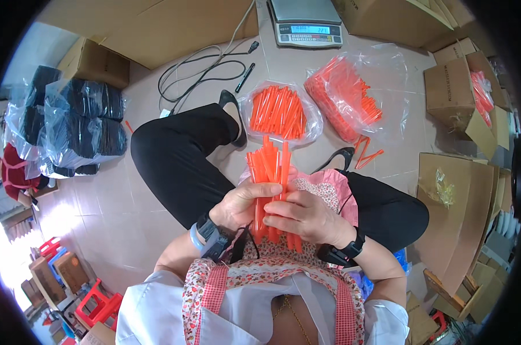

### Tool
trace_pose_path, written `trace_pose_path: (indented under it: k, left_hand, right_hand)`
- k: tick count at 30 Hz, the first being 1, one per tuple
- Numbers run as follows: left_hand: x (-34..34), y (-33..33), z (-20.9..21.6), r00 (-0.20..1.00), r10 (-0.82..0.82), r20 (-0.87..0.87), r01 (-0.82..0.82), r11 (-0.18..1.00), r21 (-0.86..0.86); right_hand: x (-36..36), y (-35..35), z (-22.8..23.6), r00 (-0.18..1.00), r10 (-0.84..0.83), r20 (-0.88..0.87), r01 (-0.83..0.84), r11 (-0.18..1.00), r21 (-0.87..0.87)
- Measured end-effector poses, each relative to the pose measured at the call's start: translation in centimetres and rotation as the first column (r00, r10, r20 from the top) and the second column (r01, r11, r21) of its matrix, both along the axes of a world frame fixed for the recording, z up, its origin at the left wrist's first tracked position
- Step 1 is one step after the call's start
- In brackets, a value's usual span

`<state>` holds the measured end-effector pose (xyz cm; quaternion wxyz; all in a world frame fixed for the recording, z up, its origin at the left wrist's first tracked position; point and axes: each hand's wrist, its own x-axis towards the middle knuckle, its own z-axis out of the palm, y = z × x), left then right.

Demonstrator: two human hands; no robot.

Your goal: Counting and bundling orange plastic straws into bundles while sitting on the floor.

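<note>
- Just above the lap, a loose bundle of slim, glossy orange plastic sticks (259,169) stands roughly upright between the two hands, its upper ends uneven and its lower ends slightly fanned.
- The left grip (237,204) is closed around the bundle's left side, with the thumb laid across the front; if that thumb eased off, the front sticks could slide down or tip outward.
- The right grip (309,218) is curled onto the bundle from the other side, fingers against the sticks; pressing harder there than on the left could skew them or squeeze one out, since the smooth plastic looks slippery.
- Behind and below, the pink-and-white floral cloth apron (323,190) drapes between the knees; a dropped stick might lodge in its folds or roll off to the floor.
- Beyond the hands, a clear plastic bag full of orange sticks (279,113) lies open beside the black left shoe (231,115); a shifted foot could knock it and spill the pile.
- To its right, a larger clear plastic bag of orange sticks (343,98) leans open, with a few loose orange sticks (365,154) on the tiles near the black right shoe (342,154), where they could be trodden on.
- Farther off, a thin looped black cable (183,72) could snag a foot.
</note>
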<state>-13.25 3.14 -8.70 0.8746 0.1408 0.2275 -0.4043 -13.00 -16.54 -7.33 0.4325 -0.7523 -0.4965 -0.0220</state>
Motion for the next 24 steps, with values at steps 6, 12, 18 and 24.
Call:
trace_pose_path:
  k: [6,12,18,24]
  left_hand:
    - [-0.1,-0.3,0.7,0.992,-0.039,0.117,0.011,0.974,0.226]
    - [0.4,-0.2,1.6,0.997,0.035,0.063,-0.046,0.981,0.186]
    - [1.6,0.1,1.4,0.989,0.083,0.123,-0.11,0.966,0.233]
    - [-0.3,-0.4,2.8,0.882,-0.258,0.394,0.06,0.891,0.45]
  right_hand:
    - [-0.5,0.0,0.0,0.989,0.06,-0.132,-0.069,0.996,-0.062]
    - [-1.9,0.2,0.5,1.0,-0.02,0.0,0.02,0.989,-0.149]
    - [-3.1,0.7,1.9,0.968,-0.248,0.038,0.25,0.961,-0.115]
    - [0.8,-3.0,2.9,0.893,-0.435,-0.114,0.431,0.9,-0.06]
